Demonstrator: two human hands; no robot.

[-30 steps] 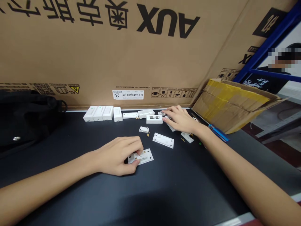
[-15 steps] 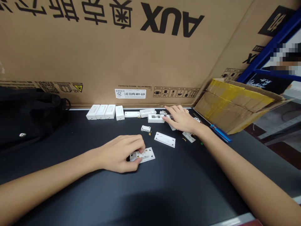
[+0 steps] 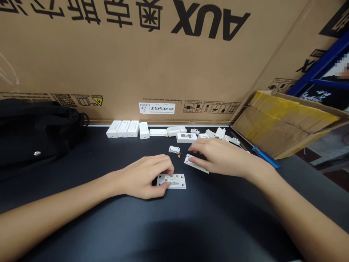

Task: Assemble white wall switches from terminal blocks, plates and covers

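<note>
My left hand (image 3: 148, 177) is closed on a small white fitting with brass-coloured contacts (image 3: 173, 179), which lies on a white rectangular plate (image 3: 181, 182) on the dark table. Over a second white plate (image 3: 196, 165), my right hand (image 3: 218, 154) has its thumb and fingers apart; nothing shows between them. Just left of that hand are a small white part (image 3: 174, 149) and a tiny brass piece (image 3: 179, 155).
Several white switch-like blocks (image 3: 123, 128) stand at the back left, with more white parts (image 3: 186, 137) right of them. A black bag (image 3: 35, 134) lies left. At right are a blue tool (image 3: 265, 157) and an open carton (image 3: 283, 123). A large carton (image 3: 122, 65) stands behind.
My right hand has come back from the rear parts toward the second plate. The first plate has turned slightly under my left hand. The whole view has shifted a little.
</note>
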